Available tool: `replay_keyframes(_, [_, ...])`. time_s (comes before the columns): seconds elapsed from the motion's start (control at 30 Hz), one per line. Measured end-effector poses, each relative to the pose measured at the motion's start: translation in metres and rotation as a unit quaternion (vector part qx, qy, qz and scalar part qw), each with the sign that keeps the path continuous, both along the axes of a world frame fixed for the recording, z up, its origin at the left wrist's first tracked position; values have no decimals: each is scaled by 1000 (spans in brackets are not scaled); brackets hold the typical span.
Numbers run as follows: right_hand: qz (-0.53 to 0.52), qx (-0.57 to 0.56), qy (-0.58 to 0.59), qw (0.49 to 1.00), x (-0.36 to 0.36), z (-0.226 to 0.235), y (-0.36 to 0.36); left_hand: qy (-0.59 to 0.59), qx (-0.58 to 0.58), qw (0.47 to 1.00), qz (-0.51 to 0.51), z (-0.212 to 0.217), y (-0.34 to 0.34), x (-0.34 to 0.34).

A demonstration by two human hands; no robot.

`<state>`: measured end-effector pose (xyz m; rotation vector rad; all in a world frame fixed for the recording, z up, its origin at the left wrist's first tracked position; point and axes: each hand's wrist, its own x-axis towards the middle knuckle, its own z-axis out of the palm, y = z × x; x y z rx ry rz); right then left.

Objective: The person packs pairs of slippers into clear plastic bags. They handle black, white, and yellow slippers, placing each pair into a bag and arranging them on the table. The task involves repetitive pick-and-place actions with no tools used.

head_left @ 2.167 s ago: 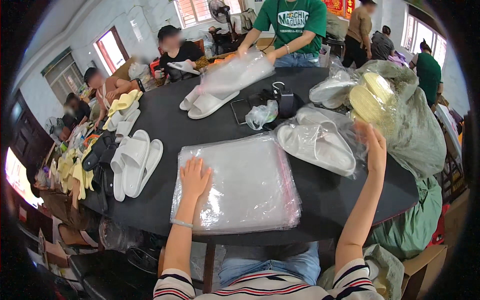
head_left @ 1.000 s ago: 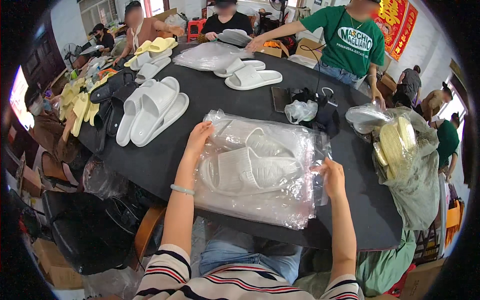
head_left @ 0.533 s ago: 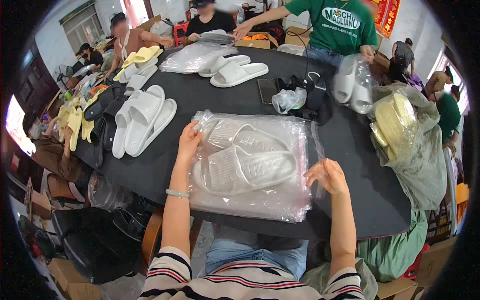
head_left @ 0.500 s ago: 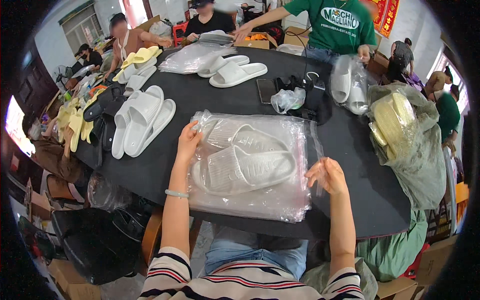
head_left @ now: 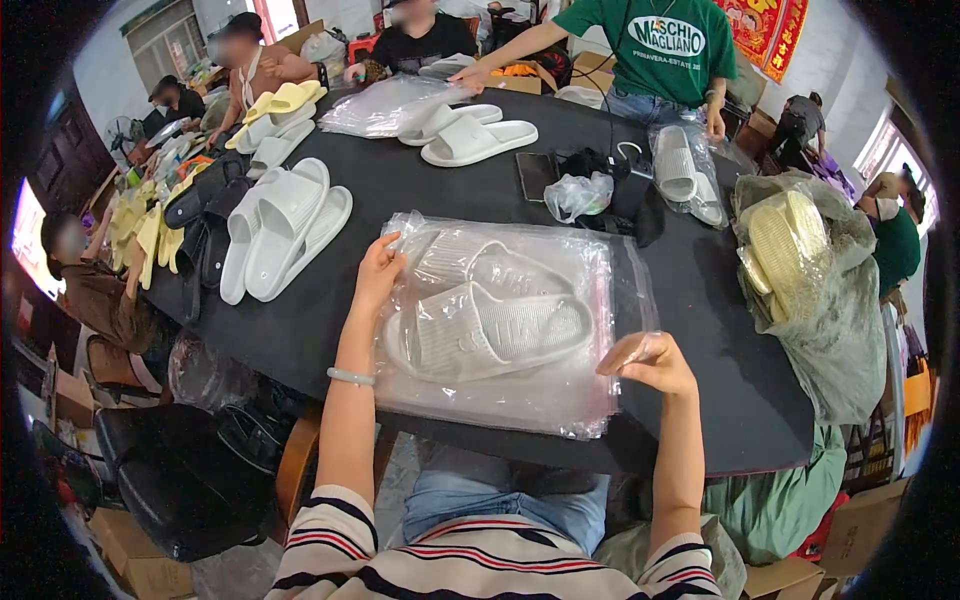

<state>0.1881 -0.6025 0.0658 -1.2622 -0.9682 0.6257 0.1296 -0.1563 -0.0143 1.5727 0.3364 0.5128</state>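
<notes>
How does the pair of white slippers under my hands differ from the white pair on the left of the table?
The white foam slippers under the hands sit inside a clear plastic bag, soles up; the white slippers at the left lie bare and overlapping on the black table. Both look alike in colour.

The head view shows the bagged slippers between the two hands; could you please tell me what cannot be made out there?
- Left hand: fingertips curl over the clear bag edge, hiding its grip.
- Right hand: whether it pinches the bag's edge or only touches it; glare blurs it.
- White slippers: the rear one is partly covered by the front one and creased plastic.
- Black table: near edge hidden by the bag.
</notes>
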Motion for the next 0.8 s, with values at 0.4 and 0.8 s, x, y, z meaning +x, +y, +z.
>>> replay_keyframes(0.4, [3,-24,98,995,36,-27,8,15,73,997,17,-4,-8,4])
replay_keyframes(0.8, [-114,-294,-504,804,9,14,123,22,110,993,45,-21,-2,9])
